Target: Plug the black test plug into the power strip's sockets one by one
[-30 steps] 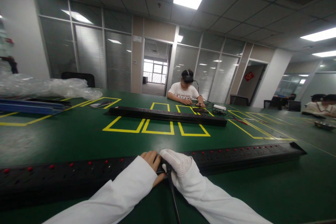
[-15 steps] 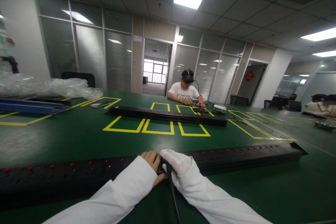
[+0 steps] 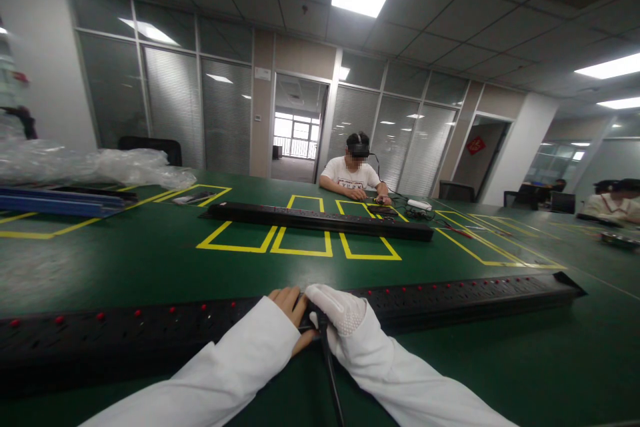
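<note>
A long black power strip point(image 3: 450, 297) with red buttons lies across the green table in front of me. My bare left hand point(image 3: 291, 310) sits on its middle, fingers over the top and thumb at the near side, closed on it. Right beside it, touching, my white-gloved right hand point(image 3: 336, 310) is closed round a thin black tool point(image 3: 331, 373). The tool's tip meets the strip under the glove and its shaft runs back toward me. Both arms wear white sleeves.
A second black power strip point(image 3: 320, 220) lies farther back over yellow floor-tape boxes point(image 3: 300, 250). Blue rails point(image 3: 55, 202) and crumpled clear plastic point(image 3: 100, 167) sit at the far left. A person point(image 3: 353, 177) sits across the table; others sit at the right point(image 3: 617, 203).
</note>
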A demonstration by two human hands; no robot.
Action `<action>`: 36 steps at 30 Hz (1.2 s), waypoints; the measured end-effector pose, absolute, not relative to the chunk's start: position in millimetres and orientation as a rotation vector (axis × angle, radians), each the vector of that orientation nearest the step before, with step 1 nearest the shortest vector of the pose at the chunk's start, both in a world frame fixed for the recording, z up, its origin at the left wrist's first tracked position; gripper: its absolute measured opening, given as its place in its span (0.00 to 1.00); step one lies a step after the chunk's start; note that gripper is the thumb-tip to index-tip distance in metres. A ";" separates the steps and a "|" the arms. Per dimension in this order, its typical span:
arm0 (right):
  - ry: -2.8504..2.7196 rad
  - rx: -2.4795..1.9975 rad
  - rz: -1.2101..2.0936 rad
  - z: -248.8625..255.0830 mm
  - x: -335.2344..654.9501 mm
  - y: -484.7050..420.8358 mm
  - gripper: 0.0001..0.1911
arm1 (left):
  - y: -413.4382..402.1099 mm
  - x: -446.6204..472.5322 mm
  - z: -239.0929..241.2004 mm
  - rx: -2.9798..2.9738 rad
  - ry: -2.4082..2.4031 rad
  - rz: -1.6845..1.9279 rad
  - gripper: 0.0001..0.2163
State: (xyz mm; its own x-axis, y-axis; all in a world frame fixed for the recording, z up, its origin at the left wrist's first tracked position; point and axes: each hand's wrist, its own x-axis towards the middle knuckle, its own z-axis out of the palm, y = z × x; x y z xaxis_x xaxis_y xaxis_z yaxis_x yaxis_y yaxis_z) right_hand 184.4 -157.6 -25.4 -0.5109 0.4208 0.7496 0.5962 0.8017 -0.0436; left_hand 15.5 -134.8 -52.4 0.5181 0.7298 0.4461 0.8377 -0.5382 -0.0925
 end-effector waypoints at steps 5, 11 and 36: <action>-2.188 -0.755 -0.287 -24.7 184.6 -158.6 0.26 | -135.4 14.7 -50.0 -2.483 -1.308 -0.497 0.24; -2.181 -0.757 -0.290 -26.9 184.0 -157.1 0.25 | -134.9 14.9 -51.5 -2.477 -1.301 -0.505 0.24; -2.168 -0.764 -0.272 -28.2 182.0 -156.4 0.26 | -135.7 15.0 -50.9 -2.494 -1.323 -0.485 0.25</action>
